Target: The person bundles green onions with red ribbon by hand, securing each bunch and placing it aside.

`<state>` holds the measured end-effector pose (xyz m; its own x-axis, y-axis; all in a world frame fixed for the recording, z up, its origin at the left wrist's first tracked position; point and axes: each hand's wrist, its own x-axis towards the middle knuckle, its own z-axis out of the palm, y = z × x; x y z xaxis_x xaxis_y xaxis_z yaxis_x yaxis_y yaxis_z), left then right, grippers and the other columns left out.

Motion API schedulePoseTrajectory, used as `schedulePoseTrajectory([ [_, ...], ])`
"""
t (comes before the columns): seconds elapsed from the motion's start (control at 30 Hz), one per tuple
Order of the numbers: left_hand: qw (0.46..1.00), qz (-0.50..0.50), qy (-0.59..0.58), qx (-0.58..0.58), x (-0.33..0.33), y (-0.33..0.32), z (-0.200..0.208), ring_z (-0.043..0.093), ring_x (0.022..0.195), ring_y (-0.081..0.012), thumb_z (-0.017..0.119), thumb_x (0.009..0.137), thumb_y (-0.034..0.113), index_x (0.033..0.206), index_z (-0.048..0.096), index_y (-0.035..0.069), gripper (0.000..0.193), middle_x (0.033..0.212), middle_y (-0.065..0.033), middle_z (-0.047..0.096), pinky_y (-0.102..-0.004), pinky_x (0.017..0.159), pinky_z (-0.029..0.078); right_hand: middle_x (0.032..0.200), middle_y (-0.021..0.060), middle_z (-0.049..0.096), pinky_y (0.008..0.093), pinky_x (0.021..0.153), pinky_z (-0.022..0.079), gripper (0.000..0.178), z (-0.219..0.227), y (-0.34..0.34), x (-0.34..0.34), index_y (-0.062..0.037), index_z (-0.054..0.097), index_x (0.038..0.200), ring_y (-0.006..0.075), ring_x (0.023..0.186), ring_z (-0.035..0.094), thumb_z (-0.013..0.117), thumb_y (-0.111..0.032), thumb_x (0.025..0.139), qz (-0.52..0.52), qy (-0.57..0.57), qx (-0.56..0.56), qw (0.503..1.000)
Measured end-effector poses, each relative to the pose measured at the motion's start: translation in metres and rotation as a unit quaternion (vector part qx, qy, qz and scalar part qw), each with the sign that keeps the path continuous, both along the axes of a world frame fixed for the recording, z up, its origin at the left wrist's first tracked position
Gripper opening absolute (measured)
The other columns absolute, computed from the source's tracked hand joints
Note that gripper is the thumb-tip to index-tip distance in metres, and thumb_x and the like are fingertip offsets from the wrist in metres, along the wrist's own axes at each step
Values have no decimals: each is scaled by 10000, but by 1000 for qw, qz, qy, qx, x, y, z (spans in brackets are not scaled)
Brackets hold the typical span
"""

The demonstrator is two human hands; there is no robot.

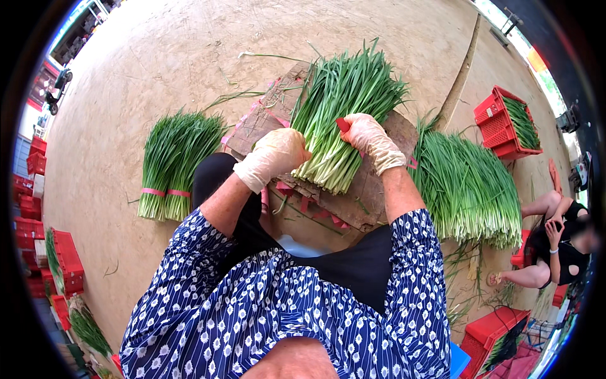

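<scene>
A thick bunch of garlic chives (344, 95) lies on a worn wooden board (372, 196) in front of me, green leaves pointing away and pale stems toward me. My left hand (275, 155), in a pale thin glove, is closed at the left side of the stems; what its fingers hold is hidden. At the right side of the stems, my gloved right hand (368, 136) pinches a red strip (343, 124), whose short end sticks up above the fingers. Pink and red strip scraps lie about the board.
Two chive bundles with pink bands (165, 191) lie on the floor at left. A large loose pile of chives (467, 186) is on the right, near a red crate (505, 123). A person (558, 240) sits at far right. More red crates (66, 262) line the left edge.
</scene>
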<state>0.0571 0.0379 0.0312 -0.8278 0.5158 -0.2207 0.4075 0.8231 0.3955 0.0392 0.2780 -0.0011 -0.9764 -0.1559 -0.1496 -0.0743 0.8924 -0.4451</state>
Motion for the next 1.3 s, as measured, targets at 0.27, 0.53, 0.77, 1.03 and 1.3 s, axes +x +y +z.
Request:
schedulePoseTrajectory([
  [0.27,999,-29,15,-21,34,11,-28,692,768,-382,653,826,294,800,723,35,270,768,-210,687,-470,727,550,622,38,596,326,456,470,114,3,5,10,-16,651,845,139,512,567,724,-95,809,-71,-51,-176,981],
  [0.53,996,-86,14,0,50,26,-34,684,729,-390,624,863,287,780,705,43,271,710,-197,673,-481,695,543,602,32,601,311,440,455,133,-6,12,12,-12,680,866,122,489,566,738,-110,799,-75,-93,-303,945],
  [0.77,998,-40,-12,49,-28,6,-11,690,811,-370,685,832,353,882,727,47,313,822,-203,697,-461,753,535,616,78,624,346,451,488,193,-4,17,15,-20,684,924,171,509,608,743,-147,791,-86,-97,-186,974],
  [1.03,978,49,161,-123,-132,-37,-88,557,1219,-391,591,859,215,1022,724,71,255,1148,-222,654,-492,968,474,608,52,611,333,439,473,183,-9,9,7,-38,678,920,151,491,586,753,-136,786,-78,-111,-210,968],
  [1.3,989,83,110,-53,-139,-52,-114,677,972,-393,577,860,146,1014,711,71,218,959,-241,693,-499,900,508,639,42,624,319,452,478,180,-1,3,14,-38,681,922,135,518,599,755,-135,790,-91,-119,-225,963],
])
